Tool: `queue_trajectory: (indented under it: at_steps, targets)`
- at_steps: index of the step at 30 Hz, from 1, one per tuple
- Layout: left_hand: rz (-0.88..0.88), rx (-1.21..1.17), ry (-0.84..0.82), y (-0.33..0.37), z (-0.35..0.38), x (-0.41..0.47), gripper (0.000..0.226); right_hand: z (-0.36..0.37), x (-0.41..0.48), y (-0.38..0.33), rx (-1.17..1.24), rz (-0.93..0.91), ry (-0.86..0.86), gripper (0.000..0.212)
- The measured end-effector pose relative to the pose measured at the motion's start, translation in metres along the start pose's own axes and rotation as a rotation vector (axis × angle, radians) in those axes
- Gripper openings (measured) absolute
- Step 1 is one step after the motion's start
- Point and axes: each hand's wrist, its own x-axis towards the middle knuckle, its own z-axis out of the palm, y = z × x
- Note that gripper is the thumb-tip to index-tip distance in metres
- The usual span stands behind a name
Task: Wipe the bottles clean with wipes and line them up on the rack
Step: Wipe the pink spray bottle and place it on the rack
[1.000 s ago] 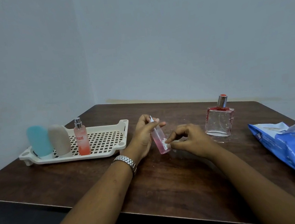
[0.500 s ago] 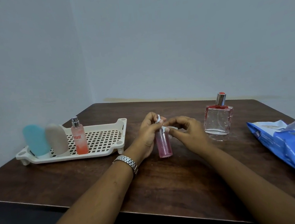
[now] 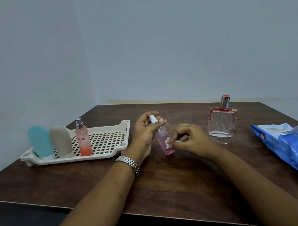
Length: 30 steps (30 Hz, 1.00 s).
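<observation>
My left hand (image 3: pixel 145 133) grips a small pink spray bottle (image 3: pixel 162 138) by its white top, tilted over the table's middle. My right hand (image 3: pixel 192 139) pinches a small white wipe (image 3: pixel 170 144) against the bottle's lower side. A cream slotted rack (image 3: pixel 107 141) lies at the left and holds three bottles in a row: a teal one (image 3: pixel 40 141), a beige one (image 3: pixel 60 140) and an orange-pink spray bottle (image 3: pixel 83 138). A square glass perfume bottle (image 3: pixel 222 122) with a red cap stands on the table to the right.
A blue pack of wet wipes (image 3: pixel 290 147) lies at the table's right edge, its flap open. The dark wooden table (image 3: pixel 168 183) sits in a corner between two pale walls. The rack's right half holds nothing.
The pink bottle went from tilted to upright and back to tilted. My right hand moved from its top down to its lower side with the wipe.
</observation>
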Motion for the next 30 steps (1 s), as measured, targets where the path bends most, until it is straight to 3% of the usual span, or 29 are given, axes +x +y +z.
queue_trajectory:
  at_steps: [5, 15, 19, 23, 30]
  targets:
    - [0.013, 0.010, 0.012, -0.002, -0.002, 0.001, 0.026, 0.001, -0.001, -0.003, -0.076, -0.013, -0.030, 0.010]
    - [0.027, 0.037, -0.073, -0.001, 0.000, 0.000, 0.024, 0.009, 0.005, 0.003, -0.170, -0.147, 0.279, 0.010]
    - [0.017, 0.056, -0.102, -0.002, 0.003, 0.001, 0.025, 0.009, 0.006, 0.006, -0.092, -0.098, 0.313, 0.009]
    - [0.003, 0.131, -0.101, -0.003, 0.000, 0.001, 0.023, 0.008, 0.006, 0.008, 0.068, 0.011, 0.230, 0.009]
    - [-0.046, 0.234, -0.035, -0.003, -0.005, 0.003, 0.021, -0.004, 0.003, 0.005, 0.188, 0.099, -0.086, 0.007]
